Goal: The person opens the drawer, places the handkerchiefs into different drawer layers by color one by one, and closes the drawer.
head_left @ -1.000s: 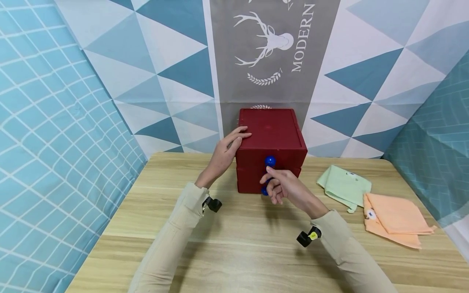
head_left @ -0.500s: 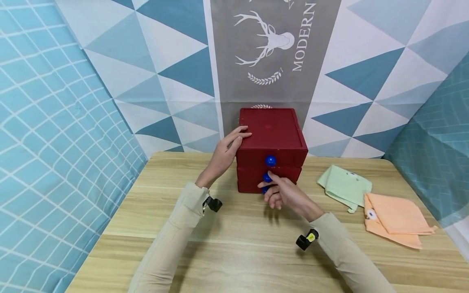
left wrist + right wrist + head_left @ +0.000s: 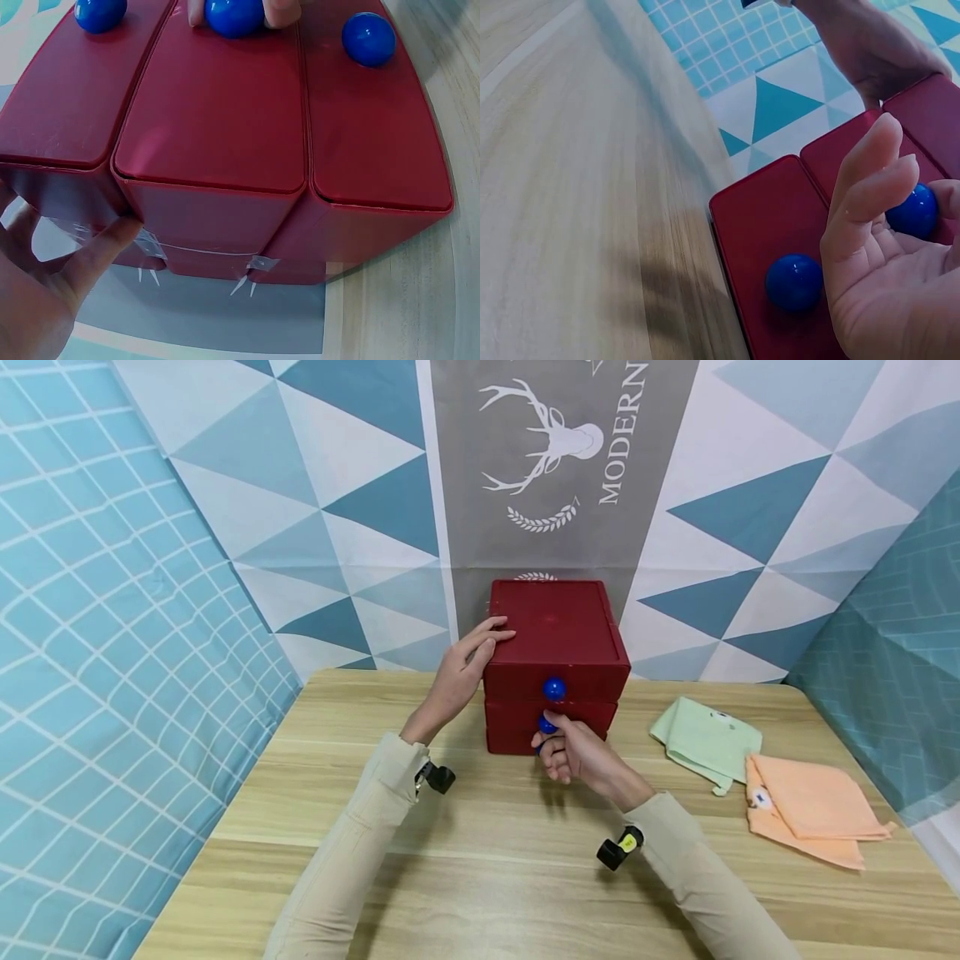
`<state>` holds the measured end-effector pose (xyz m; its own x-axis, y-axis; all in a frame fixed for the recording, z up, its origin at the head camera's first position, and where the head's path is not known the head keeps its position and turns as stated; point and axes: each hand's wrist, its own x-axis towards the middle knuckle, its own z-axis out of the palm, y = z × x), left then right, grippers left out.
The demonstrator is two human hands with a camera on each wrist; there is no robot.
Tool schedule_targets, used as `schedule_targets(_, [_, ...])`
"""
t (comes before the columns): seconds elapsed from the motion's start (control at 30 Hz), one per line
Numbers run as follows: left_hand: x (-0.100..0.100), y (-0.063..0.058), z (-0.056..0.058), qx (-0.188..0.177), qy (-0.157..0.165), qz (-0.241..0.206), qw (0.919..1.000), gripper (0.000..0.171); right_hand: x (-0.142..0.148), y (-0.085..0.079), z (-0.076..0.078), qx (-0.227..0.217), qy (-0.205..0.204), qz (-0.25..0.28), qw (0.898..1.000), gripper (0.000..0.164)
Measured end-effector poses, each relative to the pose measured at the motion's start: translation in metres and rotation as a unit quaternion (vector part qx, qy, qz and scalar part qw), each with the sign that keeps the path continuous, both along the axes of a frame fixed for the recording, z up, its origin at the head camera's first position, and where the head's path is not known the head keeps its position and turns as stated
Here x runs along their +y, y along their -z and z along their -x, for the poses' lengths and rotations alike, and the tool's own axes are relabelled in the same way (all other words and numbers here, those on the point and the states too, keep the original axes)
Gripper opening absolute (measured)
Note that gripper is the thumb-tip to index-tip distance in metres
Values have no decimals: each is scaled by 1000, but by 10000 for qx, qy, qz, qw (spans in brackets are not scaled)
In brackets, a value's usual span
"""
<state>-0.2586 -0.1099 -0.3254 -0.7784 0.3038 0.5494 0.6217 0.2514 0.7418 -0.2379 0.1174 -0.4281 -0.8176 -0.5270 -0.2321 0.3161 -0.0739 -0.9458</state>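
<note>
A dark red box (image 3: 555, 618) with three stacked drawers stands at the back of the table, against the wall cloth. Each drawer front carries a round blue knob. My right hand (image 3: 588, 758) pinches the middle knob (image 3: 235, 15) between thumb and finger; its other fingers are bent below. The top knob (image 3: 554, 688) is uncovered, while my fingers partly hide the bottom one in the head view. In the right wrist view the bottom knob (image 3: 794, 283) shows beside the hand. My left hand (image 3: 457, 675) rests on the box's left top edge, fingers extended over the lid.
To the right of the box lie a folded green cloth (image 3: 708, 742) and an orange cloth (image 3: 813, 806) on the wooden table (image 3: 487, 885). Patterned cloth (image 3: 360, 485) hangs behind. Clear tape (image 3: 264, 262) shows on the box's side.
My right hand has moved down from beside the top knob to the middle one, and its thumb and finger have closed on it. The left hand has stayed put.
</note>
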Motion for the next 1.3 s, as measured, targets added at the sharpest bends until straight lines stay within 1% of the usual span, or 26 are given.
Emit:
schedule_targets(0.17, [0,0,0,-22,-10,12,10000,35,-1,1,-2,50,36,-43,10000,53])
schedule_targets(0.4, [0,1,-1,35,-19,-14,10000,35,-2,0,-6,151,98,-102,9998,54])
schedule_targets(0.57, [0,0,-1,4,1,-11,10000,35,-1,1,-10,116,104,-144,9998,55])
schedule_targets(0.73, [-1,1,-1,24,34,-24,10000,35,0,2,-15,137,38,-180,9997,55])
schedule_targets(0.93, [-1,1,0,57,70,-7,10000,35,-2,2,-21,147,99,-253,9995,56])
schedule_targets(1.3, [0,1,-1,71,16,-31,10000,34,-1,1,-32,237,48,-336,9991,59])
